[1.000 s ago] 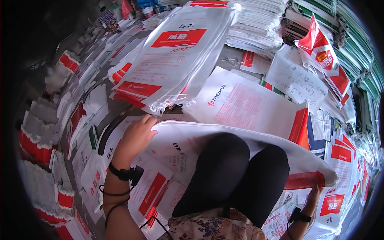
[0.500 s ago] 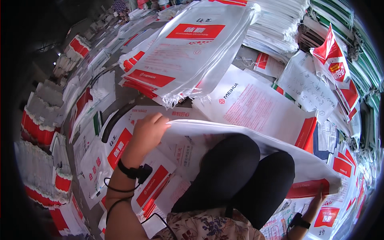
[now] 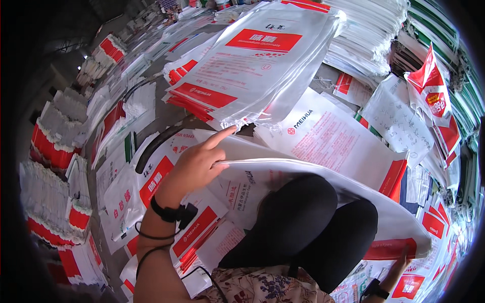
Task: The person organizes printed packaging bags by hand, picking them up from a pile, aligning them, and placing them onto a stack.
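A white and red printed sack [image 3: 348, 189] stretches across in front of my knees, its upper edge raised in a long curve. My left hand [image 3: 198, 162] pinches that edge at its left end between thumb and curled fingers, while the index finger points out toward the far pile. At the lower right, my right hand [image 3: 400, 266] grips the sack's red-banded end from below; its fingers are partly hidden. Just beyond the left hand lies a stack of white and red sacks [image 3: 247, 65] with frayed near ends. Another flat white sack [image 3: 328, 136] lies behind the raised edge.
Folded sack bundles [image 3: 53, 136] are piled at the left. A tall pile of white sacks [image 3: 369, 35] stands at the back, with green-edged stacks [image 3: 439, 30] at the far right. A dark curved tube [image 3: 154, 149] lies left of my left hand. Loose sacks cover the floor.
My left hand has shifted slightly right and down, and its index finger has stretched out from the sack's edge. My right hand keeps its grip. The whole view has tilted a little.
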`<state>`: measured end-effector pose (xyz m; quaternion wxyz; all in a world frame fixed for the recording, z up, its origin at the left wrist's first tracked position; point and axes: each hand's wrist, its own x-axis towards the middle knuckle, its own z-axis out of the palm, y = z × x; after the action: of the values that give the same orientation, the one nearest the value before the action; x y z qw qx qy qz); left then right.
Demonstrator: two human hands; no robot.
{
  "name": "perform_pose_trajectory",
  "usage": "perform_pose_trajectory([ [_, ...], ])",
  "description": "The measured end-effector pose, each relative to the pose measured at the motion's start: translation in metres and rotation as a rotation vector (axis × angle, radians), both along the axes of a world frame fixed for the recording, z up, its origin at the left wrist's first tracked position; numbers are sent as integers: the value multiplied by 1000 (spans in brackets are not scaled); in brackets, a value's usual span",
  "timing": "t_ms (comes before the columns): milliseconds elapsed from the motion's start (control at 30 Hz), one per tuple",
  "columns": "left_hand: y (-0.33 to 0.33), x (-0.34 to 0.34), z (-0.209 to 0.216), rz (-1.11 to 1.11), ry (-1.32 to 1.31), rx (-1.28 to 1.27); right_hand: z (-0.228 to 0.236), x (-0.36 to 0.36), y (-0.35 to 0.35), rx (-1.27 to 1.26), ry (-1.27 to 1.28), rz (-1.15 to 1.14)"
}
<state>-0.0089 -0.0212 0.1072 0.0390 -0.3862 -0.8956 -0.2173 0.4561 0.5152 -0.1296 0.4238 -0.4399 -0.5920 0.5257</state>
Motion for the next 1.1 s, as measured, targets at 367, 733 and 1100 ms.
perform_pose_trajectory([
  [367, 8, -34, -7, -153, 48, -362, -3, 17, -5, -2, 25, -6],
  [733, 6, 7, -36, 65, 293, 33, 35, -8, -24, -37, -14, 11],
  [1100, 9, 7, -39, 28, 285, 1, 10, 18, -17, -162, 119, -10],
])
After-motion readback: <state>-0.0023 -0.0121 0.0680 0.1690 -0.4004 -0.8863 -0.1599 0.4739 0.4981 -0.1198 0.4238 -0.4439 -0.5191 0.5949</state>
